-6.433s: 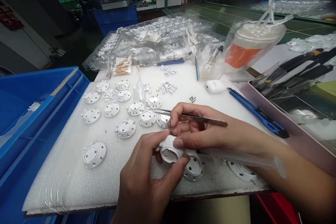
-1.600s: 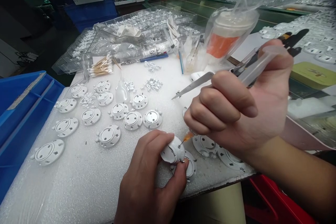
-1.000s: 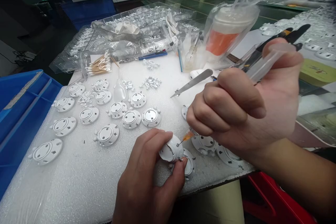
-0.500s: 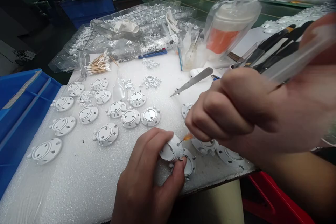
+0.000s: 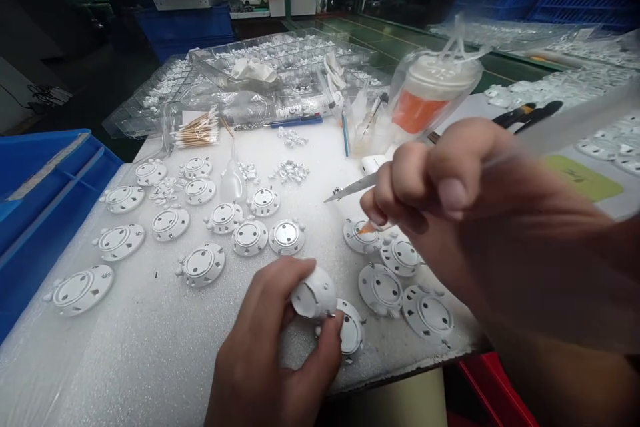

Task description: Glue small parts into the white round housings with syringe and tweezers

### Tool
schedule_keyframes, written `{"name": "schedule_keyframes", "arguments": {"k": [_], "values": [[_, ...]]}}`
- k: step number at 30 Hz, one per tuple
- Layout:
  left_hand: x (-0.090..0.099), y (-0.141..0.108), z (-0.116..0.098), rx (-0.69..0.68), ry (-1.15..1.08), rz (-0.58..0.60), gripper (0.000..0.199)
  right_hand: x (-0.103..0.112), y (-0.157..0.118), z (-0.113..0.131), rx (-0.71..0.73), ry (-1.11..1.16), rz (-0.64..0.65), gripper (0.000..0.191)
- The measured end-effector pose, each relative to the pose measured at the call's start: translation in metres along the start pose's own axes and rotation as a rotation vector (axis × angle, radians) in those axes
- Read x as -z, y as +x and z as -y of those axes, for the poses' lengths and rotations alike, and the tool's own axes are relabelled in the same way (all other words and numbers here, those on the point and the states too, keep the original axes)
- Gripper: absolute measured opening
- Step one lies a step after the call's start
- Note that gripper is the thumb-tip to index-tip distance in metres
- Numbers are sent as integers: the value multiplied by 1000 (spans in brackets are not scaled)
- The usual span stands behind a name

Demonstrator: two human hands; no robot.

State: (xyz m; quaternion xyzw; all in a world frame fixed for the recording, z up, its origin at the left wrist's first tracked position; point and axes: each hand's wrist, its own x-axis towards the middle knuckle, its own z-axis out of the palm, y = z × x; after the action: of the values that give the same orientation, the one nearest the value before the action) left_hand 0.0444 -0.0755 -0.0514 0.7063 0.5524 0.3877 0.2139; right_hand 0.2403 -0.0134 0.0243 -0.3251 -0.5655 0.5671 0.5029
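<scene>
My left hand (image 5: 273,347) pinches a small white round plastic part (image 5: 315,293) between thumb and fingers, tilted, just above the mat. Partly behind my thumb lies a white disc (image 5: 351,330) with dark marks round its rim. My right hand (image 5: 450,187) is raised at the right, fingers curled around a translucent glue dispenser (image 5: 575,123). Its orange needle tip (image 5: 367,229) pokes out below the fingers, over another white disc (image 5: 356,240), apart from the held part. Metal tweezers (image 5: 353,188) lie beyond, partly hidden by that hand.
Several white discs (image 5: 203,265) spread over the white foam mat (image 5: 165,353). Beyond are small silvery pieces (image 5: 291,172), a clear squeeze bottle (image 5: 233,181), cotton swabs (image 5: 199,130) and a bagged cup (image 5: 420,107). A blue crate (image 5: 55,193) stands left.
My right hand has pulled the needle tip up and away from the white part, its fingers loosening a little. My left hand has turned the part slightly. The view has tilted up.
</scene>
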Motion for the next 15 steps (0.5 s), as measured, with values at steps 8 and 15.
{"name": "schedule_keyframes", "arguments": {"k": [8, 15], "values": [[23, -4, 15, 315, -334, -101, 36, -19, -1, -23, -42, 0, 413, 13], [28, 0, 32, 351, -415, -44, 42, -23, 13, -31, -146, -196, 409, 5]]}}
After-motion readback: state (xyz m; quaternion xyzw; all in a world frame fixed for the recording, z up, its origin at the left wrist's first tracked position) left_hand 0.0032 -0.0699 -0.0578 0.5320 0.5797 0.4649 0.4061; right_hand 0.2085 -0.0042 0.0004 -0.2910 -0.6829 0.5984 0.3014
